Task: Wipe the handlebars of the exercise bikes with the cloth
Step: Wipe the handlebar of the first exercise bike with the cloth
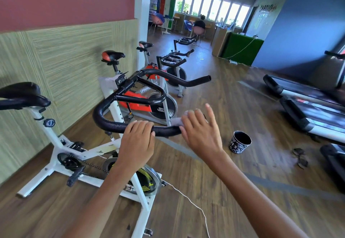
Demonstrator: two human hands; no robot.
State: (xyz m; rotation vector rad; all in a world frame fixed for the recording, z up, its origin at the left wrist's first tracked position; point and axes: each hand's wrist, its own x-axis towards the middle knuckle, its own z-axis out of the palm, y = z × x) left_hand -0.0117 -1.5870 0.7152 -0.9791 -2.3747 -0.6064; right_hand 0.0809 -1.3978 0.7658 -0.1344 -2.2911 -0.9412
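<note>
The cloth (177, 121), pale grey, lay bunched over the near end of the black handlebar (112, 123), pressed there under the right hand (200, 133), whose fingers were spread and mostly straight, not closed around it. Just beside it, the left hand (137, 140) gripped the same bar from above, fingers curled over the top. The handlebar belonged to a white bike (56, 144) with a black saddle. To the right, a black cup (239, 144) with white patterns stood upright on the floor (233, 97); its inside was dark, and whether it held anything could not be told. A white cord (196, 206) trailed across the wooden boards. More bikes (147, 95) stood in a row along the panelled wall (56, 50), treadmills (308, 110) lay opposite, and a band of windows (211, 7) lit the far end, where a person (199, 24) sat.
</note>
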